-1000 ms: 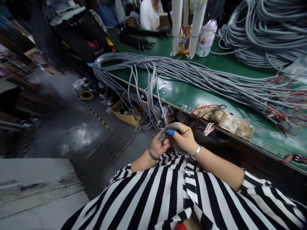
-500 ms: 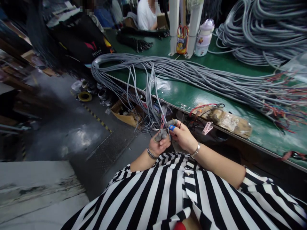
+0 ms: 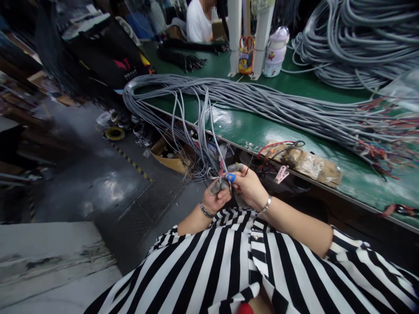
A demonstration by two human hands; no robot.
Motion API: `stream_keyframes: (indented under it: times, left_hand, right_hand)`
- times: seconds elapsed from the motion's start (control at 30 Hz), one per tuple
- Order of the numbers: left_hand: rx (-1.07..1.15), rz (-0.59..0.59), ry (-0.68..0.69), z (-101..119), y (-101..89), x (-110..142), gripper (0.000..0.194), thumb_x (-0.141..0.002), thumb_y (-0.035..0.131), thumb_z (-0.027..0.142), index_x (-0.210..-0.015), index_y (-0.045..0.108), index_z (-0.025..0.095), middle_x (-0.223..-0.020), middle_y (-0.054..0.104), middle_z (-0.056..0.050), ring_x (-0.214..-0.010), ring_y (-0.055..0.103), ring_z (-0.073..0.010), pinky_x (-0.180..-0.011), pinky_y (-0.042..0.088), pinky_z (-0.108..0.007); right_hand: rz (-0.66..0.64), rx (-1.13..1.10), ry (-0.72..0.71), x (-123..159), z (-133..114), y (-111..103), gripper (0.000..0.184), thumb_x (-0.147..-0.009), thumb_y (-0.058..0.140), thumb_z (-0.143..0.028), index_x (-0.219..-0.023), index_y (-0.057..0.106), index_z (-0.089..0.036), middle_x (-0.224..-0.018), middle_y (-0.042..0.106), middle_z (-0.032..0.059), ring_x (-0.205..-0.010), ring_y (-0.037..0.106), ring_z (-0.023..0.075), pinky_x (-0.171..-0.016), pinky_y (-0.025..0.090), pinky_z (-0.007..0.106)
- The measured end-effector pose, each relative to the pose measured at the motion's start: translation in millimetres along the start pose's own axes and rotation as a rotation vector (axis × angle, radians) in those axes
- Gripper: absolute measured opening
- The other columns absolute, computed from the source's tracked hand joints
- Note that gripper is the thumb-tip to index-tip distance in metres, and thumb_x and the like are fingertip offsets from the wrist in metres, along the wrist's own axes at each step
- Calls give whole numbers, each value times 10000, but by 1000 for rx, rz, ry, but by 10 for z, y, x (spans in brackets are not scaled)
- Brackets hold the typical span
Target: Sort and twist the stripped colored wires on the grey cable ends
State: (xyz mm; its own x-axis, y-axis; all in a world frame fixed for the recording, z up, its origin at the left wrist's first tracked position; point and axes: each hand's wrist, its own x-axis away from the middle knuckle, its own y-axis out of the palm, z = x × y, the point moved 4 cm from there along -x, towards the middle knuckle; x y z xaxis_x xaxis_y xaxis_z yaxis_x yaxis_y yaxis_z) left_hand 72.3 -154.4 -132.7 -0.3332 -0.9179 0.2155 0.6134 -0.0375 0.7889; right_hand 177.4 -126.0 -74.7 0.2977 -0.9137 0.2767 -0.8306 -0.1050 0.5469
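My left hand (image 3: 216, 196), with grey finger covers, is closed around the end of a grey cable (image 3: 216, 138). Close beside it, my right hand (image 3: 248, 185) pinches at the same cable end; one finger has a blue wrap and another a grey cover. Thin red wires (image 3: 221, 166) show just above the fingertips. Exactly which strand each hand grips is hidden by the fingers. Other grey cables (image 3: 203, 117) hang over the table edge beside my hands, coming from the long bundle (image 3: 235, 90) on the green table (image 3: 229, 124).
A taped cardboard piece (image 3: 314, 165) and a pink clip (image 3: 281, 174) lie at the table edge. Farther back are a bottle (image 3: 274, 54), an orange-handled pouch (image 3: 246, 61) and a big cable coil (image 3: 360, 43). An open carton (image 3: 170, 159) stands below. Across the table sits a person in white (image 3: 198, 22).
My right hand's blue-wrapped finger has shifted slightly left, closer to my left hand's fingertips. The cables and table things stay as they were, apart from a slight camera shift.
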Motion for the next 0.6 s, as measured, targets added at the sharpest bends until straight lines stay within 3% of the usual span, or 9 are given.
stream_keyframes:
  times: [0.2, 0.37, 0.47, 0.53, 0.6]
  left_hand:
    - [-10, -34, 36, 38, 69, 11, 338, -879, 560, 395, -644, 532, 152, -407, 269, 89, -277, 223, -35, -388, 232, -218]
    - [-37, -59, 74, 71, 108, 16, 426, -859, 592, 427, -562, 458, 152, -422, 290, 78, -286, 252, -29, -396, 244, -212]
    - [-65, -42, 99, 76, 80, 1, 412, -816, 637, 453, -577, 499, 147, -418, 335, 68, -297, 282, -32, -391, 246, -208]
    - [-67, -54, 113, 64, 68, -12, 405, -792, 653, 468, -589, 531, 140, -408, 360, 59, -297, 303, -36, -379, 248, -204]
    - [-65, -80, 97, 25, 62, -25, 413, -769, 663, 491, -593, 552, 135, -388, 381, 49, -291, 330, -47, -362, 252, -201]
  right_hand:
    - [-59, -49, 118, 65, 18, -57, 416, -521, 814, -250, -822, 534, -186, -568, 508, -90, -410, 249, 15, -383, 103, 164]
    - [31, 236, 156, 117, 106, -250, 277, -643, 728, -303, -766, 505, -195, -493, 335, -117, -394, 234, 36, -373, 127, 182]
    - [80, 381, -114, 227, 8, -314, 241, -775, 639, -406, -793, 525, -195, -582, 462, -57, -446, 350, 66, -401, 268, 206]
    - [49, 472, -355, 341, -109, -282, 243, -825, 606, -435, -843, 564, -196, -701, 559, -2, -563, 480, 106, -504, 399, 241]
    - [-20, 584, -501, 431, -186, -212, 239, -837, 617, -418, -936, 610, -200, -769, 592, 25, -658, 538, 141, -606, 459, 279]
